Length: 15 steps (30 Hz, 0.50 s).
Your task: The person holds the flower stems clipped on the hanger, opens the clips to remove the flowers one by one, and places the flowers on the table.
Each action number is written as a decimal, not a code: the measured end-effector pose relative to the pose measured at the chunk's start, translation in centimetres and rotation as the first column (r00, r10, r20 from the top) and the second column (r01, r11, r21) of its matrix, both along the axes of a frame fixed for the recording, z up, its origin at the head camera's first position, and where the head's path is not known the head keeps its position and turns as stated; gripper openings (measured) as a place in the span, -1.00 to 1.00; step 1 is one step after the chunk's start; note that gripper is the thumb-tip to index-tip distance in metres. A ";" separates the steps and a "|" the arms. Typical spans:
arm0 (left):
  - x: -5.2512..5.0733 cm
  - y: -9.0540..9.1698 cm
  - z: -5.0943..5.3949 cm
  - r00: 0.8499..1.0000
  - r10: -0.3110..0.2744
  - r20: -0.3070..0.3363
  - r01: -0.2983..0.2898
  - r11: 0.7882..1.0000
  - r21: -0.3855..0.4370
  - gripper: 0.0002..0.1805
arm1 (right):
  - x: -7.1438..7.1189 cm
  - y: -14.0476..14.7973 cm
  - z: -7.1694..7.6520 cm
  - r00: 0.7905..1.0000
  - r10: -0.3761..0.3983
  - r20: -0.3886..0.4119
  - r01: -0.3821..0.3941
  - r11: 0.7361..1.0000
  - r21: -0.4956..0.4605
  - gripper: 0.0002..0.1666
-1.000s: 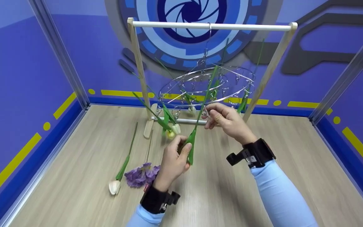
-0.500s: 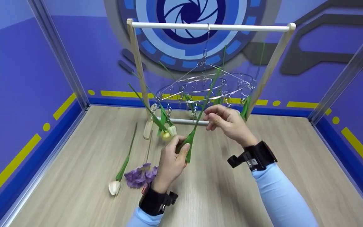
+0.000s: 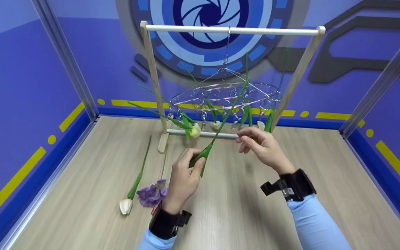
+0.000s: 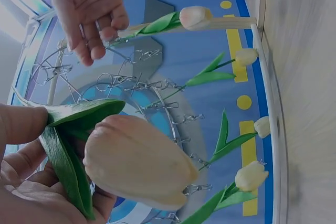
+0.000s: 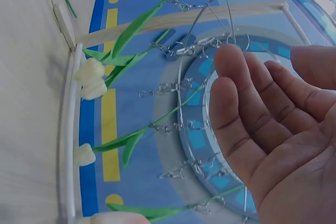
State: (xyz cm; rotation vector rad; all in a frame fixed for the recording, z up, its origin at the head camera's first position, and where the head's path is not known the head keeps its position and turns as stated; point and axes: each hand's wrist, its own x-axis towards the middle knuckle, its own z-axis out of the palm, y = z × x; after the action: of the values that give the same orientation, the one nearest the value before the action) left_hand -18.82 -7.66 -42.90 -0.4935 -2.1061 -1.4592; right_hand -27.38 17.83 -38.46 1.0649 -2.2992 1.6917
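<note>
My left hand [image 3: 186, 173] grips a tulip by its green leaves [image 3: 205, 152], the stem slanting up to the right in front of the hanger. In the left wrist view its pale pink-white bloom [image 4: 136, 161] points away from the palm. My right hand [image 3: 264, 149] is in front of the rack's right half, fingers loosely bent and holding nothing. Behind both hands hangs a round wire hanger [image 3: 220, 110] with metal clips [image 3: 204, 119] around it. Several tulips hang bloom-down from it, among them a pale yellow one [image 3: 195, 131] at the left.
A wooden rack [image 3: 186, 28] with a white top bar carries the hanger. On the table [image 3: 227, 215], at the left, lie a white tulip [image 3: 126, 206] and a purple flower [image 3: 152, 193], the latter partly beside my left wrist. Blue panels [image 3: 19, 86] enclose the table.
My right hand has left the clip at its fingertips and moved right and down. The hanger has swung to a more level position. My left hand shifted slightly left with the tulip, which leans further right.
</note>
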 end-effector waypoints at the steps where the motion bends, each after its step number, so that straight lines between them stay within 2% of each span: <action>1: 0.0 -0.1 0.0 1.000 0.006 -0.003 -0.006 1.000 -0.006 -0.87 | 0.1 0.3 -0.2 1.000 -0.014 0.004 0.014 1.000 0.002 -0.76; 5: 0.3 -0.5 0.0 1.000 0.030 -0.007 -0.030 0.999 -0.019 -0.86 | 0.6 1.5 -0.7 0.997 -0.073 0.018 0.073 0.997 0.006 -0.77; 11: 0.7 -1.1 -0.1 0.997 0.061 -0.046 -0.062 0.998 -0.033 -0.87 | 1.1 3.0 -1.3 0.990 -0.142 0.012 0.142 0.990 -0.018 -0.75; 15: 0.9 -1.4 -0.1 0.997 0.065 -0.045 -0.067 0.997 -0.035 -0.86 | 1.6 3.8 -1.9 0.977 -0.210 0.034 0.211 0.977 -0.038 -0.75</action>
State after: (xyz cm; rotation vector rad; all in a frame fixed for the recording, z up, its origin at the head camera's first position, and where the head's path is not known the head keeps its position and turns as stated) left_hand -17.88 -9.10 -42.98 -0.4615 -2.0982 -1.3631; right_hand -25.74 21.63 -40.33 0.7613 -2.2900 1.6747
